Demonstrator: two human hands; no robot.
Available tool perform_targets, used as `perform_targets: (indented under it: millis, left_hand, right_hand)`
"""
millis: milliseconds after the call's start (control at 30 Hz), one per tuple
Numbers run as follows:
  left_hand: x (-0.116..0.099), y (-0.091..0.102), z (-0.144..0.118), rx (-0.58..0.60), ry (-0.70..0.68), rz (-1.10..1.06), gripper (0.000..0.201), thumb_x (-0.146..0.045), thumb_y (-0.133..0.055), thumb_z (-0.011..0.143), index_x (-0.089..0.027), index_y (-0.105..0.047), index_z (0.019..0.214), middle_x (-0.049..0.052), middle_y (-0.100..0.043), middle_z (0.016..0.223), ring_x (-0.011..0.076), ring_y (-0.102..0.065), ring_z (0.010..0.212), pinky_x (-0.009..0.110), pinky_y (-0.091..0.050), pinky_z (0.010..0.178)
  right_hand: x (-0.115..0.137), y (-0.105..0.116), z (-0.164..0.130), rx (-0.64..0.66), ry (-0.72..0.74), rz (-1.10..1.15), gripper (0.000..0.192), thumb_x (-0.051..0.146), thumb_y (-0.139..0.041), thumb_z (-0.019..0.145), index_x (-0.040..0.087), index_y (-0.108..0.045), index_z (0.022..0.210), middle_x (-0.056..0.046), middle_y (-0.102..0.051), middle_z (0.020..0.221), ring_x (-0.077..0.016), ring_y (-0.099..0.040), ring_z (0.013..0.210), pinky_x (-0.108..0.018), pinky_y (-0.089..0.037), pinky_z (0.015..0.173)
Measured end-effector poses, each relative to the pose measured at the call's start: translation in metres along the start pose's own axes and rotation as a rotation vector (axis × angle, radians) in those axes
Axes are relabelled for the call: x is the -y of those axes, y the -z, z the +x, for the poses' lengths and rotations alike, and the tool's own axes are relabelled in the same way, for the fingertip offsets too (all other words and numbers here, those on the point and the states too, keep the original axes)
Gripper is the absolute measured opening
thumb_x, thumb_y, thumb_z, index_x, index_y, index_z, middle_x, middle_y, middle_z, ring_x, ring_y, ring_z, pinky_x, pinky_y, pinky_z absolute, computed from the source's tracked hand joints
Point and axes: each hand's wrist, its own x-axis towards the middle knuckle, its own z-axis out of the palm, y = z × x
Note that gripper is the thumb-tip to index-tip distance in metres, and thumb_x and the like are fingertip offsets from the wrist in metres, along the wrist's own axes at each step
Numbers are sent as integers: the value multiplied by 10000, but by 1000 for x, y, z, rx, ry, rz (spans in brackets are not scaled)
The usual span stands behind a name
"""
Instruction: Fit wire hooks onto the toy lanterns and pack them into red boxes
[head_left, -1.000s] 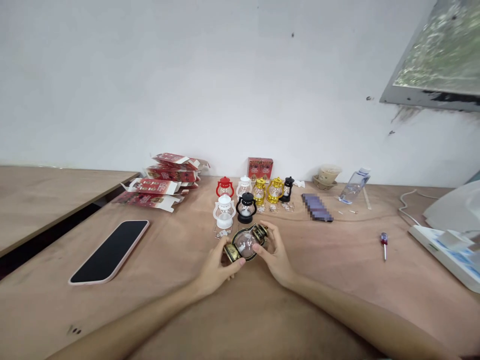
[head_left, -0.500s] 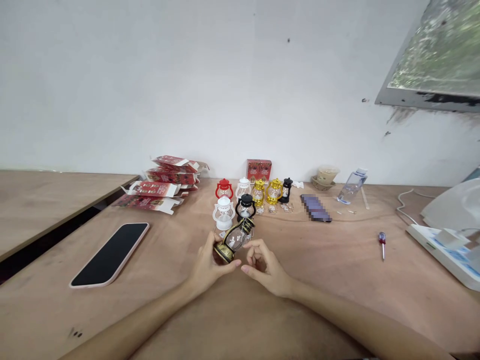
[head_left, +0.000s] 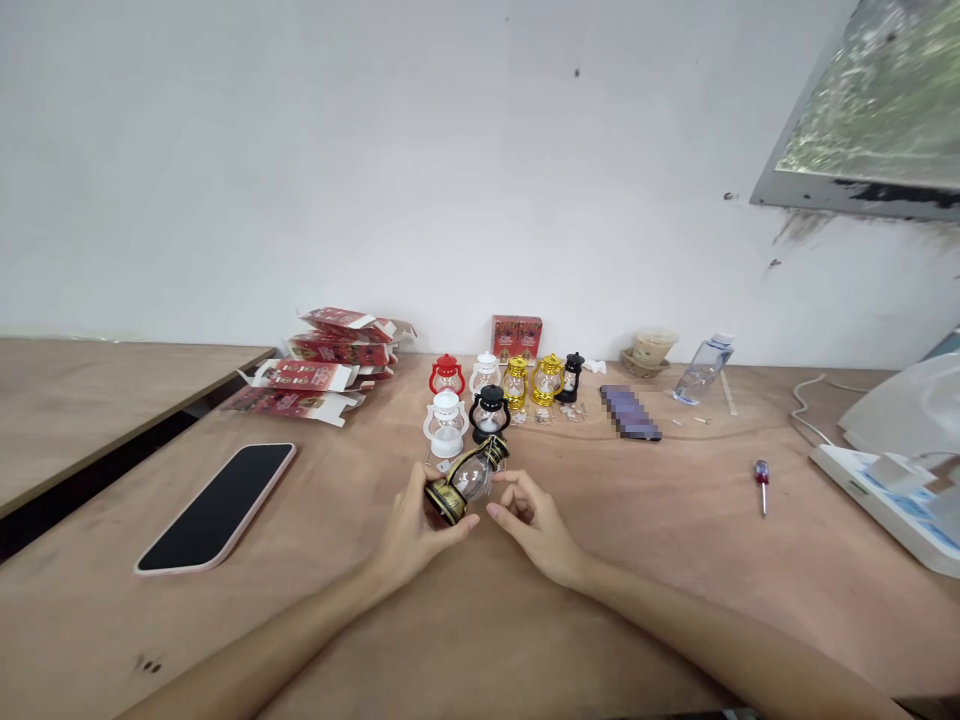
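Observation:
My left hand [head_left: 416, 530] grips the base of a small dark bronze toy lantern [head_left: 466, 477] with a clear globe, tilted so its top points up and to the right. Just right of it, my right hand [head_left: 534, 520] hovers with fingers curled and apart, fingertips close to the lantern but holding nothing. Behind the lantern stand a white lantern [head_left: 445, 424] and a black lantern [head_left: 490, 413], then a row with a red lantern [head_left: 447, 375], a second white one [head_left: 485, 372], two gold lanterns [head_left: 532, 381] and a small black one [head_left: 572, 377].
A phone [head_left: 217, 507] lies face up at the left. Flattened red boxes [head_left: 322, 373] are piled at the back left, two upright red boxes [head_left: 517, 337] by the wall. A screwdriver [head_left: 763, 483], water bottle [head_left: 702, 368], cup [head_left: 654, 349] and white device [head_left: 892, 470] sit to the right.
Both hands held the lantern lying across them a second ago. The right hand has let go and the left hand has tilted the lantern up by its base.

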Motion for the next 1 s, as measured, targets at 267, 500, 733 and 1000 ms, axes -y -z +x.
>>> perform_targets:
  millis: [267, 500, 733, 1000]
  left_hand:
    - [1, -2, -4, 62, -21, -58, 361, -411, -601, 728, -217, -367, 924, -21, -543, 735, 159, -518, 641, 267, -403, 579]
    - [6, -1, -3, 55, 46, -130, 352, -444, -554, 763, -214, -407, 986, -6, -536, 796, 155, -527, 652, 270, -426, 579]
    - [5, 1, 4, 78, 53, -392, 338, -500, -531, 765, -198, -400, 839, -58, -459, 628, 103, -473, 498, 234, -413, 487]
    - [9, -3, 1, 188, -32, -440, 387, -550, -520, 775, -191, -402, 859, -64, -419, 621, 80, -416, 466, 203, -350, 432]
  right_hand:
    - [-1, 1, -1, -23, 33, -15, 269, 404, -612, 774, 214, -422, 762, 73, -415, 592, -90, -369, 538, -231, -292, 526]
    - [-9, 4, 5, -312, -1, 97, 418, 532, -418, 866, 205, -373, 611, 54, -353, 554, -86, -322, 502, -230, -248, 464]
    - [-19, 10, 20, -345, -104, 237, 408, 585, -488, 794, 195, -449, 678, 70, -408, 552, -51, -314, 377, -201, -217, 370]
    - [-27, 16, 22, -47, -64, -69, 158, 214, -412, 721, 195, -444, 568, 50, -447, 488, -86, -394, 448, -200, -278, 447]
